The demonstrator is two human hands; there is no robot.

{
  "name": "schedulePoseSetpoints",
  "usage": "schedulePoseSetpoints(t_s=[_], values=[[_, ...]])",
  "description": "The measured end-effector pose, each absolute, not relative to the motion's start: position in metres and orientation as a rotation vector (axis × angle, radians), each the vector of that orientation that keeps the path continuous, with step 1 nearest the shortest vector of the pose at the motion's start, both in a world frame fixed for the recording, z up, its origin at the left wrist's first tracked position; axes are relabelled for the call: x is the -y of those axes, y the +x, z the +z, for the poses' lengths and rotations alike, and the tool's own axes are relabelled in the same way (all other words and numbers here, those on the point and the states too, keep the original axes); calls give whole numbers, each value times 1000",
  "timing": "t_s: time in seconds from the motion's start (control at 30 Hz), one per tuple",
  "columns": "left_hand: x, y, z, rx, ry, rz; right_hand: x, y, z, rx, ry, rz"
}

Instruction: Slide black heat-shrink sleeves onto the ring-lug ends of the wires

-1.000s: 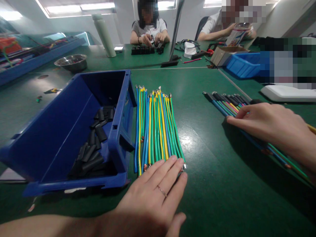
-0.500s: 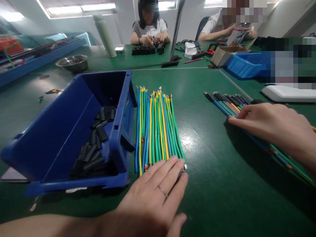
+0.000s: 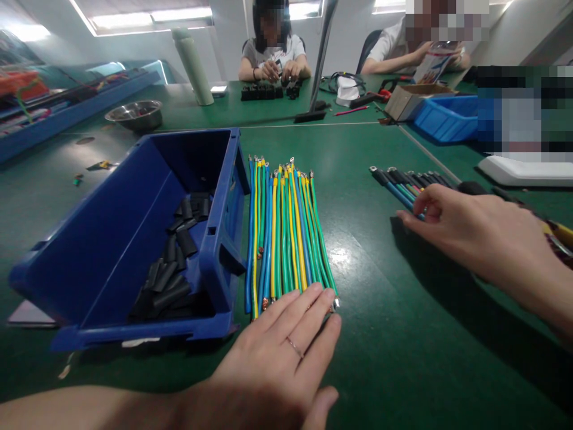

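My left hand (image 3: 286, 352) lies flat, fingers spread, over the near ends of a row of green, yellow and blue wires (image 3: 289, 233) with metal lugs at their far ends. My right hand (image 3: 465, 224) hovers over or rests at a second bundle of wires (image 3: 403, 191) with black sleeves. Its thumb and fingers are bent, and whether it grips a wire is hidden. A deep blue bin (image 3: 107, 233) stands left of the row, with short black tubes (image 3: 172, 269) inside.
Across the green table (image 3: 358, 358) two people sit. A metal stand (image 3: 320, 65), a green bottle (image 3: 192, 65) and a steel bowl (image 3: 134, 114) stand towards the back. At the right are a cardboard box (image 3: 407, 103), a light-blue bin (image 3: 447, 119) and a white object (image 3: 523, 170).
My right hand has shifted slightly left, covering more of the sleeved bundle, and its fingers look more curled. My left hand stays in place on the row. The view has moved slightly.
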State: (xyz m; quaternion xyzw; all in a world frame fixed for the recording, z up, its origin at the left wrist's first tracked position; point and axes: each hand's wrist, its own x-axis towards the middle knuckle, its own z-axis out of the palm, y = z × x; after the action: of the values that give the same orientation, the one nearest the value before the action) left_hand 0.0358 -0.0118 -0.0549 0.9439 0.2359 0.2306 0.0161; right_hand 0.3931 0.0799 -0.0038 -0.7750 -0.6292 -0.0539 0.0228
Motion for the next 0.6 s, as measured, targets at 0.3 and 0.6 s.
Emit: schedulePoseSetpoints(t_s=[0.3,0.6], values=[[15,34,-41,-772,3048,669,-54,344,-26,2443,-1287,200],[35,20,-30,-635,3294,579,-46,330,-38,2635,-819,329]])
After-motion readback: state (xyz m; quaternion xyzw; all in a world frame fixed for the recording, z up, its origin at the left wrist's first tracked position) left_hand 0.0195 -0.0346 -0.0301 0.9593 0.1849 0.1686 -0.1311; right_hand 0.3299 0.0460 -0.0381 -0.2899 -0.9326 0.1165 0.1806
